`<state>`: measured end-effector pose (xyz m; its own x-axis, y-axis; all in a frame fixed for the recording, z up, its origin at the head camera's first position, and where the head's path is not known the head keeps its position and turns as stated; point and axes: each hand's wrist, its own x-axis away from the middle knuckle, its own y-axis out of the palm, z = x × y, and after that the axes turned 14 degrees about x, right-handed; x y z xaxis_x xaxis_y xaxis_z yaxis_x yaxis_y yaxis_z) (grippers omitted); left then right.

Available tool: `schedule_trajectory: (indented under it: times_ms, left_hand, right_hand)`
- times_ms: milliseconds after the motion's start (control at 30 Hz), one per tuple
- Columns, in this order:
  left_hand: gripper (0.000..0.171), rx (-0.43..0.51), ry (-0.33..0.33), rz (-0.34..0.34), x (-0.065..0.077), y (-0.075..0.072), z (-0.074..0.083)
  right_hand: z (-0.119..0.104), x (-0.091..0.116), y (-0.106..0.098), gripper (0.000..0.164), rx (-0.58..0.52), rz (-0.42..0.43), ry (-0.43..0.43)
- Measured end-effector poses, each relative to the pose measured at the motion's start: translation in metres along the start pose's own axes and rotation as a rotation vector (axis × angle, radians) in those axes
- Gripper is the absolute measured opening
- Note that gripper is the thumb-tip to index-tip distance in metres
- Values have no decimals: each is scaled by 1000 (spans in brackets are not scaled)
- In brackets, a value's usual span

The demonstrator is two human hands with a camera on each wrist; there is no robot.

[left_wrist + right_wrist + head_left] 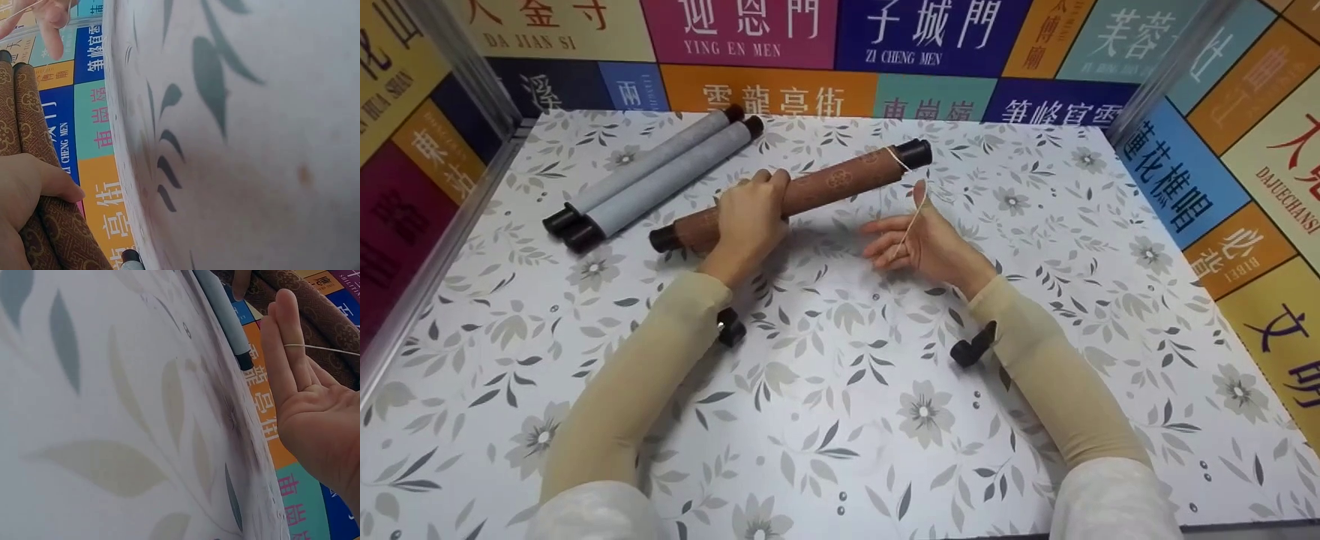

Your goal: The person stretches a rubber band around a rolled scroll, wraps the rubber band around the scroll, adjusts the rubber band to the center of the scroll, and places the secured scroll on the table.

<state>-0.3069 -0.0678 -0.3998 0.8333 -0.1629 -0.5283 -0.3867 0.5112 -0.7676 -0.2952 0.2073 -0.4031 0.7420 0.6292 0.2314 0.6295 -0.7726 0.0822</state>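
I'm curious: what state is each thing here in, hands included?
Brown rolls: rolled up, side by side, gripped.
Left hand: curled round the brown rolls.
Right hand: fingers extended, string across them.
String: drawn from the brown rolls' end to the right hand.
Grey scrolls: two, rolled up, lying together on the table.
Beige sleeves: down to the wrists.

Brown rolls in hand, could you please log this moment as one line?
left hand: grips brown rolls; right hand: string across it; gray rolls: side by side on table

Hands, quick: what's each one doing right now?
Left hand: closed, holding the brown rolls.
Right hand: open, string across its fingers.
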Motion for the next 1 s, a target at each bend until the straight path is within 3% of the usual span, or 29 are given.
schedule_trajectory:
  times_ms: [100,300,467,567,633,700,833,1000]
  left_hand:
    - [22,-6,13,15,0,0,1]
    - [21,-9,17,10,2,0,2]
    - [22,-2,20,-15,4,1,3]
    - [22,-4,24,-28,4,2,2]
    - [22,-8,25,-33,4,3,2]
    - [22,-7,25,-35,5,4,1]
    - [22,-3,30,-52,6,6,2]
    - [24,-7,31,-64,7,6,3]
  right_hand:
    - [0,0,5,85,145,50,-39]
    - [-2,-3,18,32,609,379,-165]
    - [-5,-3,24,14,1048,567,-340]
    - [-5,-3,26,12,1224,603,-510]
    - [-4,-4,27,12,1226,578,-602]
    - [-3,-6,28,14,1133,516,-619]
    - [-1,-7,31,16,853,386,-479]
    - [-2,-9,26,16,749,247,-303]
